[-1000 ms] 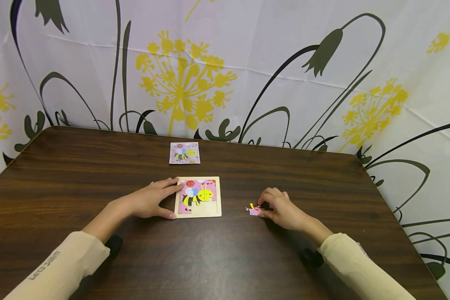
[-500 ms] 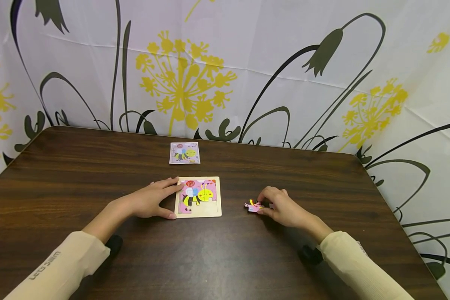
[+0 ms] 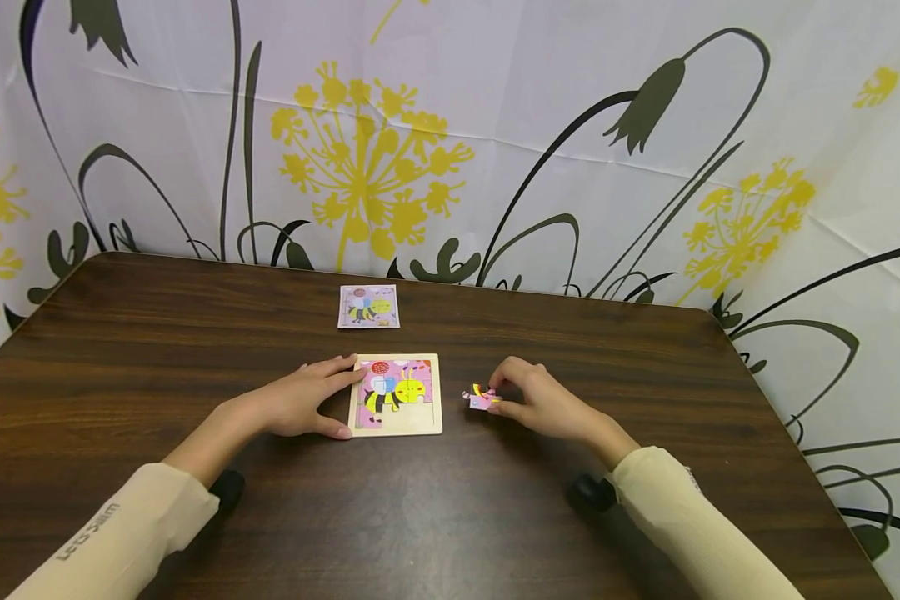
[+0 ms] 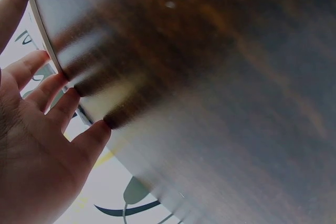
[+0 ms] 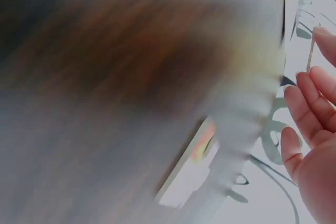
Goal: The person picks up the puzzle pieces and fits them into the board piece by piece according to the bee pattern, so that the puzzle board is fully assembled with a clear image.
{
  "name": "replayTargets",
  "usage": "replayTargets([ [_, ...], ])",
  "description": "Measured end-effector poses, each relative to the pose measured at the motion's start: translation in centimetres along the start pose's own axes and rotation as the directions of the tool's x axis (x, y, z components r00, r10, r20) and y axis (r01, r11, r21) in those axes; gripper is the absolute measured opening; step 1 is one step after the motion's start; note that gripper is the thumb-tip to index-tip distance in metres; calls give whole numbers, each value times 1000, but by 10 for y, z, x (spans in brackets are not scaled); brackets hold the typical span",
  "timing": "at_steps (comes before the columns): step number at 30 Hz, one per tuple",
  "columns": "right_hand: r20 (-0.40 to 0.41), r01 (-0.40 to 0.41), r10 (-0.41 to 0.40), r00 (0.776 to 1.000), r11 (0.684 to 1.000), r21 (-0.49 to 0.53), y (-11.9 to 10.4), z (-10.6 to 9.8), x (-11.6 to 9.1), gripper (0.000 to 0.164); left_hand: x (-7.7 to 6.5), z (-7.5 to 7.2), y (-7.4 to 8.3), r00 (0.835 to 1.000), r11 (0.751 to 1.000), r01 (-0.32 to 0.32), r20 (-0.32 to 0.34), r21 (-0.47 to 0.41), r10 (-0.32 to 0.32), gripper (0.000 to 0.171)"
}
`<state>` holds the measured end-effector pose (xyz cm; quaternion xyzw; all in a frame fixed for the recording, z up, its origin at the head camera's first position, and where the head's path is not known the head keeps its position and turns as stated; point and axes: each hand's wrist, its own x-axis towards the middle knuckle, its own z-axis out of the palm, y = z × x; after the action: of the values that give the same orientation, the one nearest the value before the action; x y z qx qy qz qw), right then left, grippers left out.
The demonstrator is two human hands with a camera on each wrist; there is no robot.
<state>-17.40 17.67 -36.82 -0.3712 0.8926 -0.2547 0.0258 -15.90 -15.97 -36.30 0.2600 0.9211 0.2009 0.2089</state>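
Observation:
In the head view a square wooden puzzle board point(image 3: 433, 425) with a bee picture lies on the table, its lower right part bare wood. My left hand point(image 3: 300, 402) rests at the board's left side, fingers extended over the top left corner and thumb at the lower left corner. To the right of the board, my right hand point(image 3: 543, 404) pinches a pink and yellow puzzle piece point(image 3: 482, 402) between thumb and fingertips. The right wrist view shows the thin edge of that piece in the fingers. Another puzzle piece point(image 5: 189, 169) lies on the table there; the right hand hides it in the head view.
A small paper card point(image 3: 368, 307) with the same bee picture lies behind the board. The brown wood-grain table point(image 3: 435, 517) ends at a patterned white cloth point(image 3: 525, 108). Dark bands sit at both wrists.
The right hand has carried the puzzle piece left and slightly away from me, closer to the board. The left hand and the board have stayed in place.

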Motion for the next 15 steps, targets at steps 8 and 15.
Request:
replayTargets([
  [8, 61, 19, -18, 998, 1000, -14, -19, 14, 26, 21, 0, 1, -2, 1000, 1000, 1, -2, 4, -1, 84],
  [15, 118, 45, -42, 992, 999, -20, -36, 29, 44, 20, 0, 1, -3, 1000, 1000, -3, -4, 5, 3, 85],
])
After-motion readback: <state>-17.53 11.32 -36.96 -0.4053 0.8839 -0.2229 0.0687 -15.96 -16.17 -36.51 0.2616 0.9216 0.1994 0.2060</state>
